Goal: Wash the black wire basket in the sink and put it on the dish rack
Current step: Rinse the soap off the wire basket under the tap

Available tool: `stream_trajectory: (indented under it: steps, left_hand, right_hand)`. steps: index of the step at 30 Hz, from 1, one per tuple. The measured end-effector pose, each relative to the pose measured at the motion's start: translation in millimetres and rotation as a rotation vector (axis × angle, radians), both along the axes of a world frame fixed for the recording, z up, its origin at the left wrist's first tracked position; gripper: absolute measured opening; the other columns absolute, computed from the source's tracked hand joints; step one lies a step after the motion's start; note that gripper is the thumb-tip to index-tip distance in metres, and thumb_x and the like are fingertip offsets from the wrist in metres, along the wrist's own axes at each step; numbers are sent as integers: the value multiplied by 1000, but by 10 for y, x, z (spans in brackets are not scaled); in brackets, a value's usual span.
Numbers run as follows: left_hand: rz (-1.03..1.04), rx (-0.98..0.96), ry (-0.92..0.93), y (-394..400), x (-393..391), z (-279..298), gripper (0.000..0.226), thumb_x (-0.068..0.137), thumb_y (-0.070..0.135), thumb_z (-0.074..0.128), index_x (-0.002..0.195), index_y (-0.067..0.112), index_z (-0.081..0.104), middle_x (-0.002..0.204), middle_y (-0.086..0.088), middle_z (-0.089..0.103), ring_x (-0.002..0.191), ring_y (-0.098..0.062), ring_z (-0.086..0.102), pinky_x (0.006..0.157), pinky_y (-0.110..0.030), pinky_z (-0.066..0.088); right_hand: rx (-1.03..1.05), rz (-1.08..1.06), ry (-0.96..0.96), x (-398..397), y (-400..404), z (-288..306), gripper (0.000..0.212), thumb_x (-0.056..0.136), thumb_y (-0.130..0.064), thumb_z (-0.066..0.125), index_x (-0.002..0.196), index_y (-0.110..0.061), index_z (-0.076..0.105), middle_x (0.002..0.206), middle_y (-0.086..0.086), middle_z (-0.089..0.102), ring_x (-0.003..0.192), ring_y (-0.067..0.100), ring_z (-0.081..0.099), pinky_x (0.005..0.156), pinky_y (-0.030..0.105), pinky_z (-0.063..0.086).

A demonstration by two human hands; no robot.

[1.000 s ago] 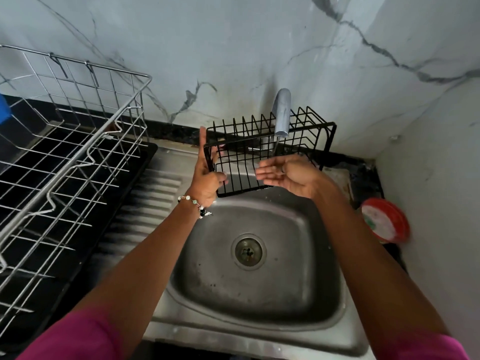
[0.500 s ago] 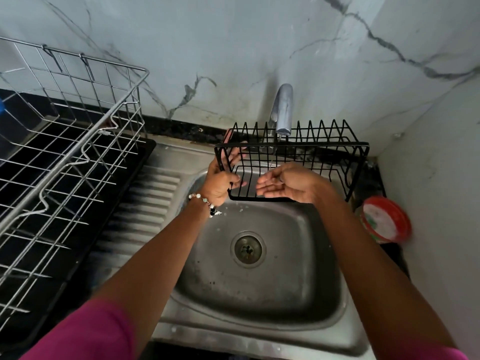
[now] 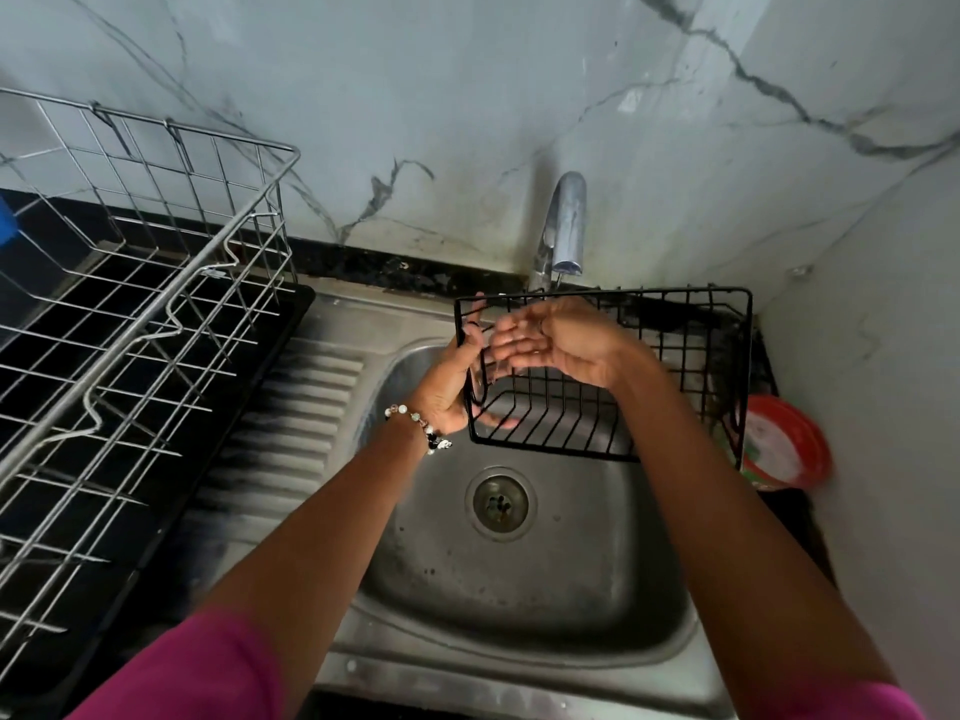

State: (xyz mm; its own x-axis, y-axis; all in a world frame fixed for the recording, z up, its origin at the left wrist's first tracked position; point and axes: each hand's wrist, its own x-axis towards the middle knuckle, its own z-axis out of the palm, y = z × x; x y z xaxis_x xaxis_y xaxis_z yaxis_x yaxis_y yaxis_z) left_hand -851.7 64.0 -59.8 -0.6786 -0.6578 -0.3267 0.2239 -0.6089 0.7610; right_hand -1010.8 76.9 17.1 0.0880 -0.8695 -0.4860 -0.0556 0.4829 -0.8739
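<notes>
The black wire basket hangs over the back of the steel sink, just under the chrome tap, with its open side turned toward me. My left hand, wearing a bead bracelet, grips the basket's left end. My right hand is cupped, palm up and fingers apart, inside the basket below the spout. The silver wire dish rack stands at the left on a black tray.
A ribbed steel drainboard lies between the dish rack and the sink bowl. A red and white round lid or dish sits at the sink's right, against the side wall. A marble-patterned wall rises close behind the tap.
The basket has dropped lower and shifted right, tipping so its open side faces me. My right hand rose from below the basket into it, under the spout.
</notes>
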Motion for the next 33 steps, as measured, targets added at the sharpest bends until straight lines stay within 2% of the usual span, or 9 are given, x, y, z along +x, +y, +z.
stream_trajectory:
  steps: [4, 7, 11, 16, 19, 22, 24, 30, 33]
  left_hand:
    - [-95, 87, -13, 118, -56, 56, 50, 76, 74, 19, 89, 63, 66, 125, 5, 57, 132, -25, 42, 88, -80, 31]
    - [-126, 153, -62, 162, -81, -6, 53, 79, 78, 11, 100, 67, 58, 133, 6, 54, 129, -29, 47, 80, -76, 38]
    - [-87, 208, -178, 191, -119, -114, 76, 72, 87, 15, 136, 53, 37, 129, -12, 62, 115, -32, 62, 74, -71, 44]
    - [-76, 294, -205, 237, -232, -96, 90, 74, 87, 9, 119, 31, 63, 129, -6, 63, 116, -30, 59, 83, -74, 43]
    - [-44, 377, -227, 275, -264, -88, 93, 70, 90, 12, 115, 26, 63, 127, -11, 62, 116, -33, 58, 84, -79, 37]
    - [-16, 437, -185, 319, -260, -30, 71, 70, 90, 18, 100, 38, 56, 129, -17, 59, 119, -36, 55, 82, -82, 34]
    - [-4, 458, -186, 305, -249, -26, 71, 72, 88, 22, 98, 33, 57, 128, -19, 59, 119, -38, 55, 86, -82, 32]
    - [-76, 426, -237, 301, -231, -27, 69, 71, 88, 24, 104, 39, 59, 119, -20, 64, 114, -41, 59, 85, -82, 32]
    - [-109, 412, -265, 267, -194, -59, 70, 72, 88, 23, 111, 40, 55, 119, -21, 64, 112, -42, 61, 83, -81, 35]
  right_hand:
    - [54, 120, 150, 10, 62, -54, 26, 95, 6, 41, 111, 5, 62, 104, 22, 69, 96, 29, 70, 83, 36, 57]
    - [122, 271, 224, -16, 78, -14, 26, 97, 4, 40, 112, 6, 61, 106, 22, 69, 99, 31, 69, 88, 40, 55]
    - [116, 132, 406, -23, 52, -75, 28, 98, -1, 38, 111, 5, 62, 111, 22, 66, 104, 34, 65, 94, 45, 52]
    - [213, 32, 89, 10, 131, -145, 27, 98, 1, 40, 113, 6, 62, 108, 25, 67, 101, 34, 67, 89, 43, 54]
    - [275, -77, 7, -11, 133, -129, 27, 98, 0, 39, 112, 7, 61, 108, 24, 67, 98, 32, 67, 84, 38, 55]
    - [253, -321, -99, -16, 83, -134, 27, 99, -1, 36, 99, 4, 62, 98, 19, 67, 85, 26, 66, 78, 33, 54]
    - [249, -258, -156, 14, 80, -66, 25, 98, 0, 38, 99, 6, 62, 93, 19, 68, 85, 26, 68, 78, 34, 56]
    - [121, -262, 36, 10, -54, 41, 25, 95, 4, 42, 112, 13, 59, 102, 27, 68, 93, 32, 70, 85, 39, 57]
    - [126, -96, 127, 92, -48, 102, 24, 97, 2, 40, 106, 10, 61, 99, 25, 68, 95, 32, 69, 83, 37, 57]
